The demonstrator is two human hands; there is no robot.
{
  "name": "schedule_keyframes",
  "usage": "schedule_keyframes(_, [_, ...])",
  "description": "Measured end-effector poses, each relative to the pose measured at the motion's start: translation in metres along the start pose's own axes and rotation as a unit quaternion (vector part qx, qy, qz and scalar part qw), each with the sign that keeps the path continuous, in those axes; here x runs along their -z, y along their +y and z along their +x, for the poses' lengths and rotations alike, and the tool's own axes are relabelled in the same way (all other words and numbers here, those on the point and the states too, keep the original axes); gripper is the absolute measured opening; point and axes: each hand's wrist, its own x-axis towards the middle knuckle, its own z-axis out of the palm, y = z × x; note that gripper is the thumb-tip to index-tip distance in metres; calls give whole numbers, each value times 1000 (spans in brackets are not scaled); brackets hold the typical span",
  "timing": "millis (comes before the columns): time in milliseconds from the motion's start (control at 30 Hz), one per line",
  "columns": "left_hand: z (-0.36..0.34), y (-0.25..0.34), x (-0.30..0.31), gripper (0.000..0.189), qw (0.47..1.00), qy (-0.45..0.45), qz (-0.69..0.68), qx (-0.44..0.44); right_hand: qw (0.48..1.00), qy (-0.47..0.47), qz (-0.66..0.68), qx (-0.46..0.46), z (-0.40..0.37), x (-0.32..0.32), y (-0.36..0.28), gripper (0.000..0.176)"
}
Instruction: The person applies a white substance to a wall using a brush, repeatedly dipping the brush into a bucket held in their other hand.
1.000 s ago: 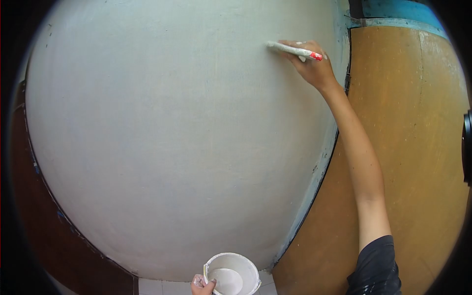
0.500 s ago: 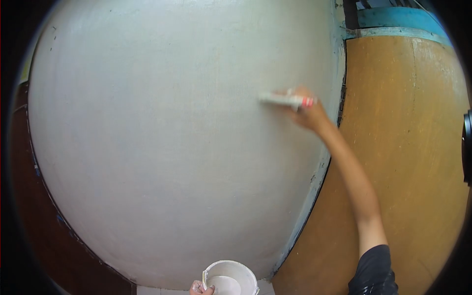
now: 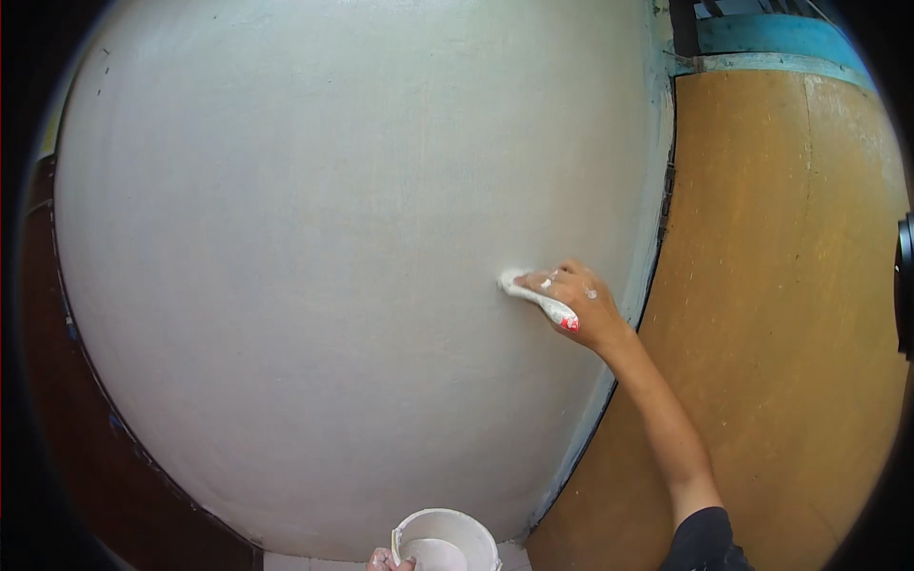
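My right hand (image 3: 583, 303), spotted with white paint, is closed around a paintbrush (image 3: 545, 303). The brush has a white handle with a red end, and its bristles meet the pale wall (image 3: 314, 285) right of the middle. At the bottom of the view, my left hand (image 3: 388, 561) grips the rim of a white bucket (image 3: 446, 515). Whitish paint (image 3: 436, 554) lies inside the bucket. Only the fingers of my left hand show; the rest is cut off by the frame's edge.
An orange-brown panel (image 3: 762, 305) stands to the right, beyond a light blue edge strip (image 3: 588, 428). Above it is a blue ledge (image 3: 771, 35). A dark brown surface (image 3: 86, 447) borders the wall on the left. Pale floor tiles (image 3: 286, 562) show below.
My right hand has moved down the wall with the paintbrush, and the brush handle now slants down to the right. My left hand and the bucket have barely moved.
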Motion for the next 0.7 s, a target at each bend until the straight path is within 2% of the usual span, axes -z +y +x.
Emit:
schedule_keyframes(33, [-1, 4, 0, 17, 1000, -8, 1, -5, 998, -24, 47, -20, -5, -2, -5, 51])
schedule_keyframes(133, [4, -10, 4, 18, 1000, 10, -12, -13, 1000, 3, 14, 27, 35, 17, 30, 43])
schedule_keyframes(200, [9, -20, 6, 18, 1000, 10, 17, -22, 995, 76, 63, -23, 84, 37, 52, 43])
schedule_keyframes(267, [6, -15, 5, 18, 999, 5, 30, -18, 992, 118, -11, -39, 134, 71, 63, 44])
schedule_keyframes(333, [-4, 7, 0, 17, 1000, -5, 24, -1, 974, 218, -58, 10, 163, 89, 64, 46])
schedule_keyframes(433, [-6, -3, 1, 17, 1000, 17, 7, 12, 969, 236, -76, 23, 156, 78, 55, 48])
schedule_keyframes(533, [-12, -6, -4, 17, 997, 61, -51, 16, 985, 148, -93, -13, 76, 32, 19, 54])
schedule_keyframes(600, [-12, -21, 9, 17, 999, 44, 21, -11, 989, 48, -141, -13, -7, -26, -5, 64])
schedule_keyframes(633, [-6, -31, 16, 17, 998, 34, 54, -27, 992, 66, -109, 12, -54, -60, -21, 63])
schedule_keyframes(667, [4, -57, 31, 29, 997, 11, 70, -7, 996, 74, -52, 14, -96, -87, -41, 60])
schedule_keyframes(700, [-10, -22, 19, 24, 999, 12, 28, 13, 999, 42, -17, -1, -138, -104, -65, 59])
